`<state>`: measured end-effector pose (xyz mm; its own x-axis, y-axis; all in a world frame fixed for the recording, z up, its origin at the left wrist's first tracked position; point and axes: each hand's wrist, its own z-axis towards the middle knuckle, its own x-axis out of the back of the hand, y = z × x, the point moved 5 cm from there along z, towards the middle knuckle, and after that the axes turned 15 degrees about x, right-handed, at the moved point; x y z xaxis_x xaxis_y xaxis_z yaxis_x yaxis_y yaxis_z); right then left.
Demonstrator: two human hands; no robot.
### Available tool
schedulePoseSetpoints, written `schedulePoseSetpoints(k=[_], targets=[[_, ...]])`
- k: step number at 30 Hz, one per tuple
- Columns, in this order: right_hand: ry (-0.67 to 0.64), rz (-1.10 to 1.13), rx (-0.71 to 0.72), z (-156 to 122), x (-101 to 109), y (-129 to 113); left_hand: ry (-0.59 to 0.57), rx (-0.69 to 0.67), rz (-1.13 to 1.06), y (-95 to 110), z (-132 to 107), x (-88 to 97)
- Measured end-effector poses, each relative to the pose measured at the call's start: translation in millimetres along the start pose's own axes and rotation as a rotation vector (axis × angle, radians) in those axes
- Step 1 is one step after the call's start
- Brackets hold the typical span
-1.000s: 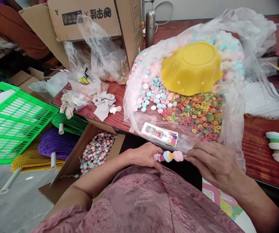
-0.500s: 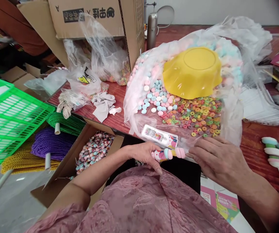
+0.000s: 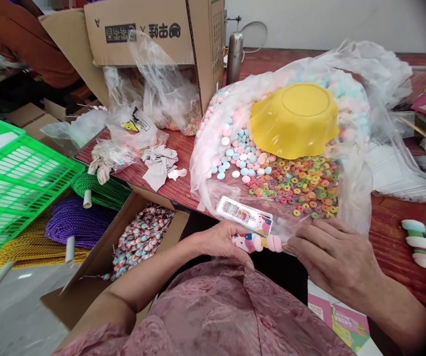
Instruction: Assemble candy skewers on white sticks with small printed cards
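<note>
My left hand (image 3: 225, 242) is closed around the left end of a candy skewer (image 3: 268, 243) with pink marshmallows and a yellow piece between them. A colourful printed piece (image 3: 245, 242) shows at my left fingers; whether it is a wrapper or a card I cannot tell. At the skewer's right end, the fingers of my right hand (image 3: 331, 252) are pinched together, and the stick there is mostly hidden. Just beyond the skewer lies a white printed packet (image 3: 244, 215) on the plastic sheet. Behind it are loose marshmallows (image 3: 240, 158) and gummy rings (image 3: 305, 185).
A yellow bowl (image 3: 294, 121) lies upside down on the candies. Finished-looking skewers (image 3: 420, 242) rest at the right. On the left are a carton of wrapped candy sticks (image 3: 142, 237), a green basket (image 3: 23, 183) and twisted ties (image 3: 81, 220). A large cardboard box (image 3: 142, 34) stands behind.
The view has tilted up slightly. The skewer has turned or shifted in my hands: a blue marshmallow near my left fingers no longer shows, and pink shows there. Both hands keep their hold.
</note>
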<state>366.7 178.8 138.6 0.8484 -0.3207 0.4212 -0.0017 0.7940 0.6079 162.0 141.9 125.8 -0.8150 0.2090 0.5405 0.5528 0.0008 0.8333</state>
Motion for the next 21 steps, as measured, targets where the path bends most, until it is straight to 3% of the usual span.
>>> schedulePoseSetpoints(k=[4,8,11,17,21], targets=[[-0.031,0.025,0.012,8,-4,-5,-0.017,-0.099,0.043,5,2,-1.3],[-0.089,0.104,-0.028,8,-10,4,0.009,-0.193,0.221,5,3,-2.7],[-0.1,0.115,-0.032,5,-10,15,0.01,-0.131,0.282,-1,5,-4.1],[-0.064,0.199,-0.023,13,-8,16,-0.091,-0.004,-0.039,-5,5,-5.6],[-0.06,0.233,-0.02,15,-11,8,-0.122,0.159,-0.068,-16,8,-7.6]])
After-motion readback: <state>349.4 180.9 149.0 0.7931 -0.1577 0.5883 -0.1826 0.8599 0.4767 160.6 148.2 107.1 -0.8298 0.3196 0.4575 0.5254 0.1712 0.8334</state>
